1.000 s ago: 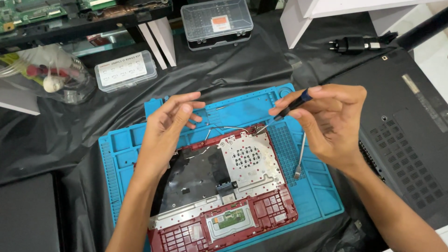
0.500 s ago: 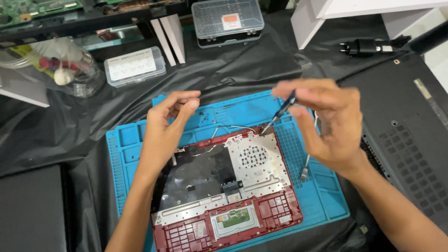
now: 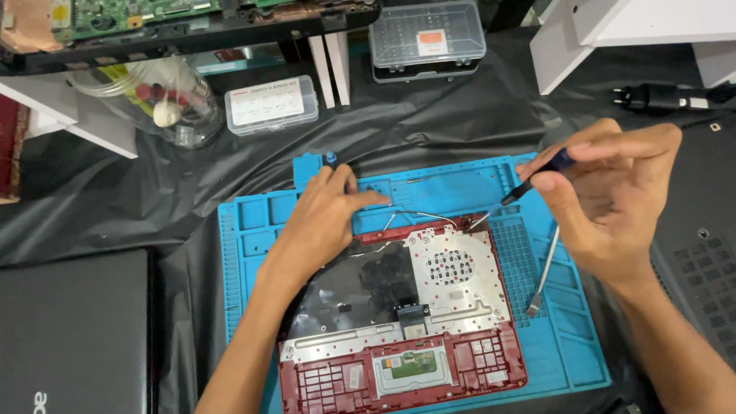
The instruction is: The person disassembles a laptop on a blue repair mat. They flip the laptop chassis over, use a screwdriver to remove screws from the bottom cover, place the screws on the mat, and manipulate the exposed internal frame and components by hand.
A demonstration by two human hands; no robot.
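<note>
Fingers of the right hand [image 3: 613,192] pinch a screwdriver [image 3: 529,186] above the red laptop shell [image 3: 460,307]; left hand [image 3: 326,218] fingers rest spread.

**Around the blue mat**

A black plastic sheet [image 3: 429,130] covers the bench. At the far side stand two clear compartment boxes: a small one [image 3: 271,104] and a larger one [image 3: 428,37]. Far left lies a clear bag [image 3: 165,100] of small parts, beneath a green circuit board [image 3: 130,11]. A closed black laptop [image 3: 73,330] sits near left; a black plug [image 3: 658,97] lies far right.

left hand [image 3: 326,218]: flat, palm down | right hand [image 3: 609,192]: fingers pinched, raised
</note>
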